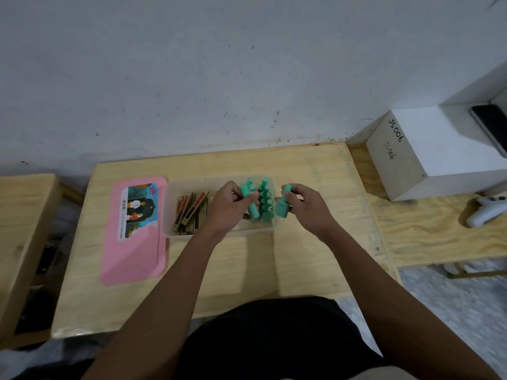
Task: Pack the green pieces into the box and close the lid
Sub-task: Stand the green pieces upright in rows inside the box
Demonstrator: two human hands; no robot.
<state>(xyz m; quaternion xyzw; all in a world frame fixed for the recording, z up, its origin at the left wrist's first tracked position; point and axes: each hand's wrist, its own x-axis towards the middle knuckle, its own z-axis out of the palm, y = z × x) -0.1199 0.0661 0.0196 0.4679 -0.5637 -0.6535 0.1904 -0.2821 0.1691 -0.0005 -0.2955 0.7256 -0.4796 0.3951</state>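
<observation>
Packing partly done: packed green pieces stand in the clear box, left hand and right hand each have the grip clamped on a further green piece over its right end, and the pink lid lies beside it, unfitted.

Pale plywood table, pushed up against a scuffed wall. Carries a pink lid lying flat on its left part, printed sticker facing up, and just right of that, edge to edge, a clear plastic box, open-topped, toward the far side. Adjoins a second wooden surface on the right. Bears there a white cube hand-marked JS006, back by the wall, and, just in front of it, a white game controller.
</observation>
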